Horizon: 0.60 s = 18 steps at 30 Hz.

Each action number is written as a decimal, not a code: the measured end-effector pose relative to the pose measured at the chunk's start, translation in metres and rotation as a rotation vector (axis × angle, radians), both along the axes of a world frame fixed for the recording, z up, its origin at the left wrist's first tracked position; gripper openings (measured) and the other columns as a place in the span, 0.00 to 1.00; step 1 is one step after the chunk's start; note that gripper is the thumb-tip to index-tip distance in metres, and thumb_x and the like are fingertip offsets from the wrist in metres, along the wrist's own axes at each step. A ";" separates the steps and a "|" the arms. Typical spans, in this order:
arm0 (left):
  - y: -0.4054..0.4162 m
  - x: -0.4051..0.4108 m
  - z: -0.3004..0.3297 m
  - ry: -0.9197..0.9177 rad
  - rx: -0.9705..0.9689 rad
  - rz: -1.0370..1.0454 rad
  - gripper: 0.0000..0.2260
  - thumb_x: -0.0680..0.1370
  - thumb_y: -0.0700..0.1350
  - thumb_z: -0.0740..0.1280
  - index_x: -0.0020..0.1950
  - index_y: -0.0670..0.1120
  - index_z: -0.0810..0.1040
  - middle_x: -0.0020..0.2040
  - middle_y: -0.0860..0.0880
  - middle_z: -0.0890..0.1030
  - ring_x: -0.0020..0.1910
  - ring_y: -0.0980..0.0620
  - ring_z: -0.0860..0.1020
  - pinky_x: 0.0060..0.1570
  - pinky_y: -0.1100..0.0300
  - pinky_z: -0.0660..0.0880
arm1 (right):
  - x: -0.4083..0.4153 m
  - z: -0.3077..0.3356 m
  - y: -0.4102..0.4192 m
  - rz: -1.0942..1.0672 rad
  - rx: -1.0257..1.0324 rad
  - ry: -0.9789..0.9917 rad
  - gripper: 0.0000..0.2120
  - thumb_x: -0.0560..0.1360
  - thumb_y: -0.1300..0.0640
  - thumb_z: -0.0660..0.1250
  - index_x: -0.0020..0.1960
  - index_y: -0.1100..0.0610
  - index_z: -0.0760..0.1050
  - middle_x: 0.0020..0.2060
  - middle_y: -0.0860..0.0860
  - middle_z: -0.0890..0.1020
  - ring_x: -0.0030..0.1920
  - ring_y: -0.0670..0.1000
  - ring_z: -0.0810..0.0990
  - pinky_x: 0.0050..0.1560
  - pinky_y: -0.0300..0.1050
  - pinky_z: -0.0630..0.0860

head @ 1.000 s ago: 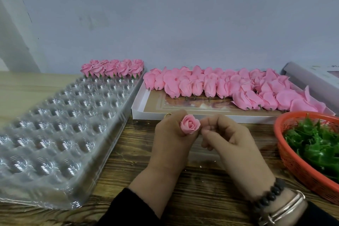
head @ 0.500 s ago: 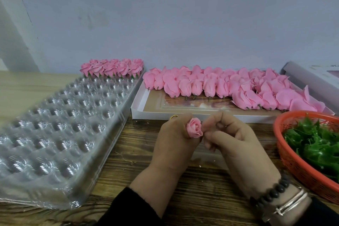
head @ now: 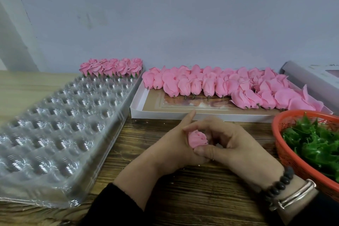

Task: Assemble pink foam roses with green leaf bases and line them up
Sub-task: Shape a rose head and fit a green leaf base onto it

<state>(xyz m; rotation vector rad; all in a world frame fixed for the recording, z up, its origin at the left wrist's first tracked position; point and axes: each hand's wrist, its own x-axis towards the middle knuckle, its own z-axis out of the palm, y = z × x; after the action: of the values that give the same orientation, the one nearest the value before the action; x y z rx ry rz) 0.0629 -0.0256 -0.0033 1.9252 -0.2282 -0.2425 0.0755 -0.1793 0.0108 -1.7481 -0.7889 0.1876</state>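
Pale grey wall (head: 183, 24) behind; dark, streaked wooden table (head: 192, 189) in front, with a lighter wooden top (head: 22, 86) at far left. On the left, one clear plastic tray (head: 60, 130) of round cups, running from near to far, nearly all cups bare. At its far end, finished roses (head: 111, 68) standing in two short rows, about ten in all, green showing under them. Right of the tray, one shallow white box (head: 139, 108) lying crosswise, holding a heap of pink flower heads (head: 220, 86) with short stems pointing near; too many and too overlapped for a sure count, perhaps thirty. At far right, one more white box (head: 315, 77), partly out of view. At near right, one red mesh basket (head: 286, 154) filled with green leaf bases (head: 315, 143), uncountable in the pile. Near the middle, just above the table, both hands together around a single pink rose (head: 197, 139). Left hand (head: 172, 148) curled under and behind the flower, forefinger pointing up. Right hand (head: 236, 145) closed in from the right, fingers bent over the top and thumb pressed at the bottom, pinching the bloom. Dark sleeve (head: 113, 205) on the left arm; a bead bracelet (head: 278, 185) and a metal bangle (head: 297, 196) on the right wrist.
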 end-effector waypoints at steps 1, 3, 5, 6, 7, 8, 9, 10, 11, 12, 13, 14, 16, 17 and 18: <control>0.000 0.000 0.000 0.002 0.003 -0.009 0.46 0.67 0.31 0.73 0.76 0.46 0.48 0.51 0.62 0.75 0.51 0.70 0.74 0.51 0.82 0.61 | 0.000 0.000 0.001 0.018 0.013 0.023 0.17 0.68 0.68 0.72 0.49 0.48 0.81 0.38 0.64 0.77 0.37 0.52 0.73 0.41 0.45 0.72; 0.000 0.000 -0.002 0.008 -0.002 -0.007 0.48 0.66 0.33 0.75 0.76 0.48 0.47 0.54 0.59 0.76 0.57 0.64 0.73 0.59 0.76 0.64 | 0.000 -0.002 0.001 0.041 0.051 0.076 0.13 0.68 0.67 0.72 0.47 0.51 0.80 0.36 0.66 0.76 0.36 0.54 0.74 0.38 0.46 0.73; 0.001 0.001 -0.002 0.011 0.004 0.005 0.52 0.63 0.38 0.78 0.76 0.53 0.47 0.61 0.56 0.76 0.62 0.60 0.73 0.65 0.65 0.66 | 0.000 -0.003 0.002 0.046 0.090 0.114 0.09 0.68 0.66 0.72 0.43 0.53 0.80 0.32 0.57 0.79 0.34 0.50 0.75 0.34 0.40 0.74; 0.001 0.001 -0.002 0.013 0.005 0.003 0.53 0.61 0.42 0.77 0.76 0.55 0.47 0.62 0.55 0.76 0.62 0.60 0.73 0.66 0.63 0.66 | 0.000 -0.004 0.002 0.044 0.113 0.126 0.07 0.67 0.64 0.73 0.41 0.54 0.80 0.31 0.53 0.80 0.34 0.49 0.76 0.34 0.38 0.74; 0.001 0.002 -0.002 0.014 0.000 0.000 0.53 0.59 0.44 0.77 0.76 0.57 0.48 0.63 0.55 0.76 0.62 0.61 0.73 0.66 0.62 0.67 | 0.000 -0.004 0.003 0.032 0.131 0.137 0.06 0.65 0.62 0.74 0.40 0.55 0.81 0.32 0.51 0.81 0.34 0.48 0.77 0.36 0.38 0.75; 0.002 0.002 -0.002 0.018 -0.011 -0.004 0.53 0.58 0.45 0.77 0.75 0.58 0.48 0.62 0.54 0.76 0.61 0.61 0.74 0.65 0.62 0.67 | 0.000 -0.004 0.004 0.014 0.149 0.152 0.06 0.63 0.59 0.75 0.39 0.54 0.81 0.32 0.52 0.82 0.36 0.48 0.78 0.40 0.41 0.75; 0.002 0.003 -0.003 0.018 -0.031 -0.008 0.53 0.58 0.45 0.77 0.75 0.59 0.50 0.61 0.53 0.78 0.60 0.61 0.75 0.65 0.62 0.68 | 0.000 -0.004 0.005 -0.013 0.169 0.173 0.06 0.60 0.57 0.74 0.37 0.54 0.81 0.33 0.56 0.83 0.37 0.51 0.78 0.42 0.45 0.75; 0.004 0.003 -0.003 0.016 -0.066 -0.014 0.52 0.59 0.43 0.78 0.74 0.61 0.51 0.59 0.51 0.79 0.59 0.60 0.76 0.63 0.61 0.70 | 0.000 -0.005 0.006 -0.043 0.197 0.201 0.06 0.58 0.56 0.74 0.36 0.54 0.81 0.33 0.59 0.82 0.37 0.54 0.78 0.43 0.47 0.75; 0.005 0.004 -0.004 0.017 -0.120 -0.021 0.51 0.59 0.41 0.78 0.73 0.62 0.53 0.56 0.48 0.81 0.57 0.58 0.78 0.60 0.62 0.73 | 0.000 -0.006 0.006 -0.087 0.224 0.221 0.06 0.57 0.56 0.73 0.34 0.54 0.81 0.31 0.60 0.81 0.36 0.55 0.77 0.41 0.47 0.75; 0.007 0.003 -0.003 0.024 -0.175 -0.025 0.48 0.60 0.39 0.78 0.70 0.65 0.56 0.53 0.45 0.82 0.53 0.55 0.80 0.55 0.62 0.75 | 0.000 -0.008 0.006 -0.141 0.252 0.221 0.06 0.56 0.56 0.73 0.33 0.54 0.81 0.29 0.59 0.79 0.34 0.54 0.76 0.38 0.44 0.75; 0.009 0.003 -0.001 0.023 -0.205 -0.024 0.45 0.60 0.40 0.78 0.67 0.67 0.59 0.50 0.43 0.82 0.49 0.54 0.81 0.50 0.63 0.76 | 0.001 -0.009 0.006 -0.196 0.285 0.226 0.04 0.57 0.57 0.72 0.32 0.54 0.80 0.27 0.56 0.78 0.32 0.53 0.75 0.35 0.42 0.74; 0.011 0.002 0.001 0.009 -0.191 0.000 0.42 0.60 0.41 0.78 0.64 0.69 0.61 0.48 0.43 0.82 0.46 0.54 0.81 0.46 0.64 0.76 | 0.004 -0.013 0.006 -0.246 0.322 0.235 0.03 0.58 0.58 0.72 0.31 0.55 0.79 0.28 0.56 0.78 0.31 0.53 0.75 0.33 0.39 0.74; 0.011 0.001 0.005 -0.108 -0.066 0.154 0.35 0.64 0.45 0.77 0.64 0.65 0.65 0.45 0.47 0.80 0.43 0.57 0.80 0.42 0.66 0.75 | 0.007 -0.018 0.006 -0.322 0.365 0.236 0.06 0.63 0.64 0.72 0.32 0.56 0.78 0.31 0.60 0.78 0.32 0.52 0.75 0.33 0.37 0.75; 0.009 0.001 0.006 -0.210 -0.011 0.278 0.28 0.67 0.47 0.76 0.63 0.59 0.69 0.45 0.49 0.79 0.42 0.59 0.79 0.43 0.66 0.75 | 0.009 -0.019 0.005 -0.354 0.380 0.234 0.07 0.64 0.66 0.72 0.33 0.57 0.77 0.31 0.59 0.78 0.32 0.51 0.74 0.34 0.36 0.75; 0.005 0.000 0.009 -0.343 0.017 0.407 0.19 0.70 0.46 0.73 0.58 0.54 0.73 0.43 0.51 0.77 0.41 0.60 0.76 0.42 0.67 0.73 | 0.011 -0.021 0.005 -0.368 0.398 0.227 0.08 0.65 0.67 0.71 0.32 0.57 0.77 0.31 0.58 0.78 0.31 0.49 0.74 0.34 0.35 0.74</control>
<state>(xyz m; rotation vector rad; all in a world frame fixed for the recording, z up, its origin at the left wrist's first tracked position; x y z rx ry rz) 0.0633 -0.0204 0.0053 1.9738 -0.0555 0.3594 0.0868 -0.1742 -0.0099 -1.4299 -0.3038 -0.0210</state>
